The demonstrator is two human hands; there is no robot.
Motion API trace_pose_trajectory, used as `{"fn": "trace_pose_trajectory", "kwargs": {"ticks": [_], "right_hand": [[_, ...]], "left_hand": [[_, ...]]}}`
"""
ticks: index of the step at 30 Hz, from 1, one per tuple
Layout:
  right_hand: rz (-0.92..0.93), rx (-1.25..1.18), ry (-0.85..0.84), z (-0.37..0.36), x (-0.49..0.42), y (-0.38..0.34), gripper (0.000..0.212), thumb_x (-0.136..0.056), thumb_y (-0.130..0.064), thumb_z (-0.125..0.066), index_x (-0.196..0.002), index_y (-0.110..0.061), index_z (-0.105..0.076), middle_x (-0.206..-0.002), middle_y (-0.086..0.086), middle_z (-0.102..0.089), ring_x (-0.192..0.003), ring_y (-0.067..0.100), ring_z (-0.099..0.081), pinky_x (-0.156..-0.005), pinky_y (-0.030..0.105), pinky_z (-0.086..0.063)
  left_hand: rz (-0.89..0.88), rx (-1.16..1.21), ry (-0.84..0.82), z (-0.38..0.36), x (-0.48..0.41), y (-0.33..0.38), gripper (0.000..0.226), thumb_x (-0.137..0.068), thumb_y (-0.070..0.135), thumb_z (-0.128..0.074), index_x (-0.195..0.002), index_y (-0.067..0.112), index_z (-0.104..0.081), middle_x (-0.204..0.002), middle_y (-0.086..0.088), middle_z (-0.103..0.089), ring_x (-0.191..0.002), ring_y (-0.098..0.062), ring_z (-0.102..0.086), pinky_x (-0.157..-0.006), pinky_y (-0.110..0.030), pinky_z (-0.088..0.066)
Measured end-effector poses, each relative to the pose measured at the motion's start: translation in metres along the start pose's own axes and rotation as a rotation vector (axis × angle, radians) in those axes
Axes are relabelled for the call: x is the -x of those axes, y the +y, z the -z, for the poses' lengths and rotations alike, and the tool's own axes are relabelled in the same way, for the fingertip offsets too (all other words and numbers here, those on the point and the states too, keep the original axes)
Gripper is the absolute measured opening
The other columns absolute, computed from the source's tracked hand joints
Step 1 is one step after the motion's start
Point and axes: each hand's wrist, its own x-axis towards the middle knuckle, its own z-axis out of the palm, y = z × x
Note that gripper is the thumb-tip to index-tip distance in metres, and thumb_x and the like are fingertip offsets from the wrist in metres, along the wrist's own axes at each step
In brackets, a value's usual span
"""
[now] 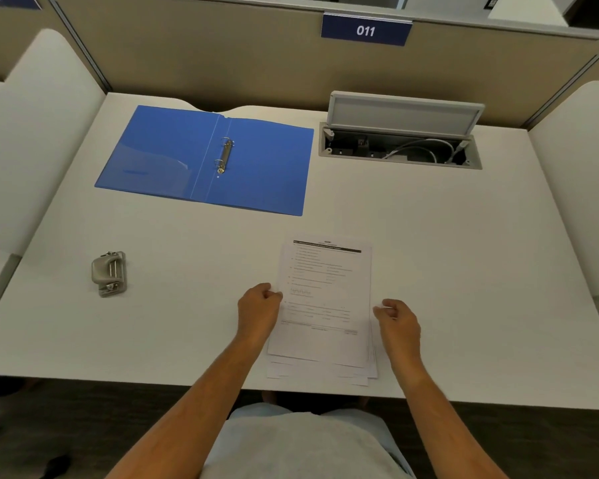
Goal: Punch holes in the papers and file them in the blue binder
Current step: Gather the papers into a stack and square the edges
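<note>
While the papers (325, 299) lie as a loose stack near the front edge of the worktop (464, 271), squaring is judged to be the step in hand. The left hand (260, 304) is noted with fingers curled, its grip pinched on the stack's left edge. The right hand (398, 318) is curled just at the right edge; whether its grip is closed on paper cannot be told.

Lower sheets are seen fanned out at the near end, so the edges should be gathered from both sides and tapped flush before punching; otherwise the holes are likely to be set unevenly.

The stack's long axis is run away from the person, with the printed heading at the far end. The left long edge is judged the one to be fed into the hole punch (109, 273), which is set well apart to the left. The blue binder (173, 157) is laid open flat at far left. Its 2 rings (224, 155) are set along a spine roughly parallel to the stack, so little turning should be needed for filing
</note>
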Motion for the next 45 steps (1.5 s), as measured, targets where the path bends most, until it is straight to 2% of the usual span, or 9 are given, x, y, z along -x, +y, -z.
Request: {"fn": "trace_pose_trajectory", "kwargs": {"ticks": [3,5,19,25,28,33,39,42,45], "right_hand": [[-0.045,-0.071,0.088,0.004,0.000,0.004,0.028,-0.103,-0.017,-0.068,-0.130,-0.012,-0.069,-0.118,0.007,-0.072,-0.109,0.026,-0.067,-0.099,0.042,-0.057],[-0.093,-0.137,-0.006,-0.001,0.000,0.007,0.020,-0.101,-0.017,-0.070,-0.120,-0.014,-0.073,-0.114,0.009,-0.076,-0.104,0.028,-0.072,-0.099,0.048,-0.061],[-0.289,-0.254,-0.147,-0.003,-0.009,-0.007,0.007,-0.099,-0.013,-0.072,-0.093,-0.010,-0.073,-0.094,0.014,-0.073,-0.085,0.025,-0.067,-0.088,0.044,-0.062],[-0.348,-0.273,-0.203,-0.006,-0.012,-0.007,0.010,-0.099,-0.015,-0.073,-0.099,-0.005,-0.073,-0.094,0.017,-0.071,-0.088,0.029,-0.067,-0.091,0.046,-0.062],[-0.334,-0.277,-0.220,-0.007,-0.008,-0.009,0.007,-0.099,-0.016,-0.073,-0.099,-0.009,-0.073,-0.095,0.015,-0.068,-0.088,0.026,-0.064,-0.090,0.043,-0.061],[-0.302,-0.273,-0.235,-0.007,-0.002,-0.011,0.002,-0.101,-0.015,-0.072,-0.100,-0.014,-0.073,-0.097,0.011,-0.069,-0.089,0.024,-0.062,-0.083,0.035,-0.058],[-0.227,-0.230,-0.279,-0.006,0.001,-0.007,0.002,-0.100,-0.014,-0.073,-0.099,-0.016,-0.075,-0.101,0.008,-0.074,-0.090,0.022,-0.064,-0.086,0.035,-0.056],[-0.133,-0.132,-0.268,-0.009,0.001,0.001,0.015,-0.093,-0.014,-0.080,-0.107,-0.016,-0.074,-0.111,0.014,-0.072,-0.095,0.021,-0.066,-0.089,0.035,-0.057],[-0.041,-0.030,-0.256,-0.013,0.002,0.008,0.026,-0.088,-0.008,-0.084,-0.112,-0.015,-0.074,-0.112,0.013,-0.068,-0.097,0.015,-0.065,-0.084,0.021,-0.053]], "left_hand": [[0.001,-0.032,0.014,-0.002,0.001,0.003,0.050,-0.105,0.018,-0.061,-0.152,0.004,-0.053,-0.146,-0.012,-0.063,-0.133,-0.026,-0.057,-0.115,-0.032,-0.039],[-0.006,-0.072,-0.002,-0.006,0.004,0.005,0.049,-0.105,0.018,-0.062,-0.151,0.005,-0.055,-0.134,-0.009,-0.066,-0.119,-0.019,-0.058,-0.106,-0.028,-0.040],[0.024,-0.103,0.031,-0.022,0.009,0.010,0.045,-0.092,0.024,-0.076,-0.135,0.016,-0.065,-0.125,-0.006,-0.062,-0.113,-0.025,-0.065,-0.099,-0.038,-0.058],[0.048,-0.072,0.048,-0.036,-0.002,-0.003,0.044,-0.076,0.051,-0.077,-0.114,0.029,-0.071,-0.110,0.004,-0.072,-0.104,-0.023,-0.071,-0.088,-0.046,-0.065],[0.042,0.023,0.004,-0.038,0.009,0.010,0.043,-0.082,0.042,-0.083,-0.116,0.023,-0.064,-0.110,0.002,-0.073,-0.096,-0.020,-0.073,-0.086,-0.043,-0.065],[0.110,0.221,-0.009,-0.036,0.011,0.008,0.072,-0.080,0.019,-0.089,-0.134,0.023,-0.041,-0.119,-0.003,-0.064,-0.098,-0.022,-0.070,-0.077,-0.033,-0.059],[0.170,0.460,-0.047,-0.022,0.004,-0.006,0.077,-0.069,0.006,-0.092,-0.135,0.018,-0.055,-0.126,-0.007,-0.070,-0.109,-0.027,-0.072,-0.091,-0.046,-0.062],[0.190,0.472,-0.016,-0.011,0.002,-0.008,0.066,-0.072,-0.001,-0.089,-0.130,0.016,-0.061,-0.120,-0.006,-0.072,-0.106,-0.025,-0.071,-0.087,-0.042,-0.060],[0.213,0.461,-0.050,-0.003,-0.004,-0.014,0.057,-0.074,-0.003,-0.088,-0.125,0.013,-0.066,-0.116,-0.007,-0.076,-0.104,-0.030,-0.074,-0.091,-0.048,-0.062]]}}
